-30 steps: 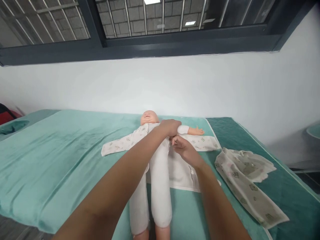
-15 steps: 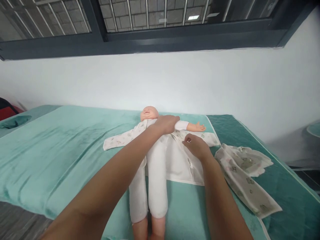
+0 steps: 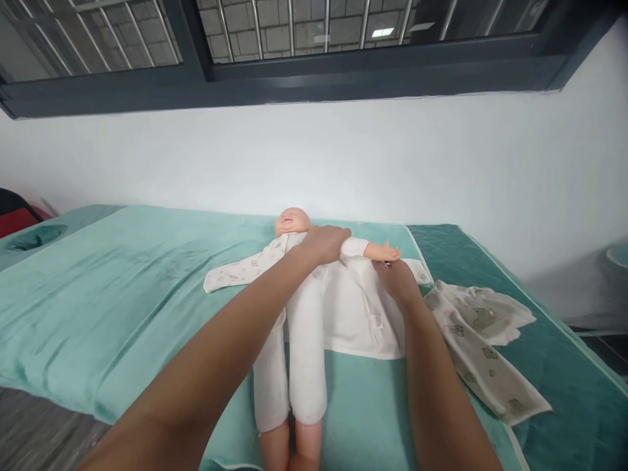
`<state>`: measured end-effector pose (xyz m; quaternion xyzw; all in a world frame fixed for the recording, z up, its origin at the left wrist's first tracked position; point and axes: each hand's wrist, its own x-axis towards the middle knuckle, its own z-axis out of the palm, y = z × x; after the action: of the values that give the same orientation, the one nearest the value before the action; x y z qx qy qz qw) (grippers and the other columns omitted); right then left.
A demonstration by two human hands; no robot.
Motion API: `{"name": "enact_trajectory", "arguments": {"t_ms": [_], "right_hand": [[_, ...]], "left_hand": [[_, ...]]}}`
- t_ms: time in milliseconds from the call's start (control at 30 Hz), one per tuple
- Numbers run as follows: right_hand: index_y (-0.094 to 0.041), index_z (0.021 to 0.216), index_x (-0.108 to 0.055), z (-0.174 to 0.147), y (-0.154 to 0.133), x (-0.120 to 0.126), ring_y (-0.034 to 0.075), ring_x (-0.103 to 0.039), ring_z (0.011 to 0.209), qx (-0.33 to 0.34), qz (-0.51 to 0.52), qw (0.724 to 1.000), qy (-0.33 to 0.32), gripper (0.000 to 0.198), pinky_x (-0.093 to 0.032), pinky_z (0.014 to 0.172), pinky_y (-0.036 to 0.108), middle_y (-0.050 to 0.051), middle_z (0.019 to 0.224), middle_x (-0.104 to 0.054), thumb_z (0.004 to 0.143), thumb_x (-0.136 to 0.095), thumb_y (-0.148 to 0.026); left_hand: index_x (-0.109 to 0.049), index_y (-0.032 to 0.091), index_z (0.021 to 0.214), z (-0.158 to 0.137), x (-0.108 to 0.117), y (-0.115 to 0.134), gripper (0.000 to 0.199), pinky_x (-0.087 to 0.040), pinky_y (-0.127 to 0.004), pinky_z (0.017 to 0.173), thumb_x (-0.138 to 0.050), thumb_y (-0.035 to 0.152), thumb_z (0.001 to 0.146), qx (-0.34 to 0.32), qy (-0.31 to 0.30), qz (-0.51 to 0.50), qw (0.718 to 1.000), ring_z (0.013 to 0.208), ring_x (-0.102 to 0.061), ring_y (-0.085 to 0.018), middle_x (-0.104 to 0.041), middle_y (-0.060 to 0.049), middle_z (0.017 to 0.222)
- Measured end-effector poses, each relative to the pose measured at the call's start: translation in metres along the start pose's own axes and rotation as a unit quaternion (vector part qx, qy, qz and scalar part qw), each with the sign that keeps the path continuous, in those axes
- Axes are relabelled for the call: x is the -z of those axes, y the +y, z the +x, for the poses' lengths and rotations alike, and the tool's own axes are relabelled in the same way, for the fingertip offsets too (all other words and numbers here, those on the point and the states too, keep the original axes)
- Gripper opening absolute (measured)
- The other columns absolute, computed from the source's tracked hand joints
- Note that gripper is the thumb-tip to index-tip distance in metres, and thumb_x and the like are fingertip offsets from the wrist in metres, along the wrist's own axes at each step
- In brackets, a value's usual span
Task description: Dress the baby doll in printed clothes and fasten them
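A baby doll [image 3: 307, 366] in white leggings lies face up, its head toward the wall. Its arm on the left is inside the printed sleeve of a baby shirt [image 3: 363, 314]; the other half of the shirt lies spread beside the doll, white inner side up. My left hand [image 3: 325, 244] is closed round the doll's upper arm by the shoulder. The forearm in white cloth and the bare doll hand [image 3: 383, 252] stick out to the right. Just below that doll hand, my right hand [image 3: 396, 280] has its fingers curled on the shirt's loose sleeve; the fingertips are partly hidden.
Printed baby trousers [image 3: 483, 333] lie crumpled to the right on the green bed cover [image 3: 122, 294]. A white wall [image 3: 294, 157] and a barred window [image 3: 314, 72] rise behind. At the far left edge is a red and black item [image 3: 17, 212].
My right hand has moved up and slightly right, from above the spread shirt to the loose sleeve under the doll's hand. The shirt's front panel has shifted a little. My left hand stays put.
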<state>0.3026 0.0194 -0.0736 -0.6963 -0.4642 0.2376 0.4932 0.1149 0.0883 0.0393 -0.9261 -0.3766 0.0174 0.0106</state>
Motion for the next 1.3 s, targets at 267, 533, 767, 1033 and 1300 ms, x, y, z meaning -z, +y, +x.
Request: {"name": "enact_trajectory", "arguments": {"t_ms": [267,533,767,1033,1300], "right_hand": [[-0.024,0.089,-0.061,0.007,-0.012,0.014,0.024,-0.068,0.075,-0.082,0.412,0.907,0.000,0.028,-0.055,0.063,0.035,0.002,0.078,-0.070,0.078,-0.063,-0.049],[-0.022,0.099,-0.062,-0.019,-0.052,-0.015,0.020,-0.069,0.080,-0.058,0.536,0.836,-0.106,0.034,-0.058,0.069,0.032,-0.001,0.082,-0.070,0.074,-0.077,-0.041],[-0.026,0.122,-0.062,-0.051,-0.074,-0.017,0.018,-0.068,0.094,0.022,0.476,0.812,-0.338,0.046,-0.056,0.077,0.028,0.005,0.114,-0.070,0.078,-0.077,-0.030],[-0.027,0.124,-0.064,-0.061,-0.077,-0.014,0.021,-0.067,0.104,0.076,0.400,0.804,-0.433,0.036,-0.054,0.090,0.038,0.009,0.125,-0.066,0.090,-0.066,-0.038],[-0.030,0.114,-0.070,-0.069,-0.077,-0.041,0.022,-0.051,0.132,0.186,0.273,0.908,-0.258,0.030,-0.032,0.118,0.043,0.002,0.132,-0.065,0.087,-0.068,-0.042]], "left_hand": [[-0.066,0.018,0.096,0.001,-0.003,0.012,0.026,-0.040,-0.045,0.089,-0.058,0.004,0.076,0.041,-0.058,0.093,0.993,0.102,-0.062,-0.031,-0.071,-0.012,0.100],[-0.060,0.013,0.117,0.016,-0.023,0.023,0.038,-0.039,-0.048,0.098,-0.057,0.009,0.079,0.106,-0.026,0.021,0.994,0.113,-0.058,-0.032,-0.066,-0.017,0.116],[-0.064,0.020,0.107,0.002,0.002,-0.016,0.031,-0.049,-0.028,0.083,-0.059,0.022,0.077,-0.034,0.023,-0.214,0.976,0.097,-0.064,-0.019,-0.065,-0.006,0.118],[-0.060,0.019,0.071,-0.031,-0.006,-0.056,0.017,-0.047,-0.031,0.074,-0.047,0.009,0.070,0.148,0.205,-0.315,0.915,0.080,-0.063,-0.019,-0.069,-0.004,0.087],[-0.060,0.021,0.100,-0.072,-0.032,-0.052,0.023,-0.046,-0.033,0.097,-0.047,0.014,0.082,0.194,0.310,-0.342,0.865,0.109,-0.060,-0.018,-0.066,-0.006,0.113]]}}
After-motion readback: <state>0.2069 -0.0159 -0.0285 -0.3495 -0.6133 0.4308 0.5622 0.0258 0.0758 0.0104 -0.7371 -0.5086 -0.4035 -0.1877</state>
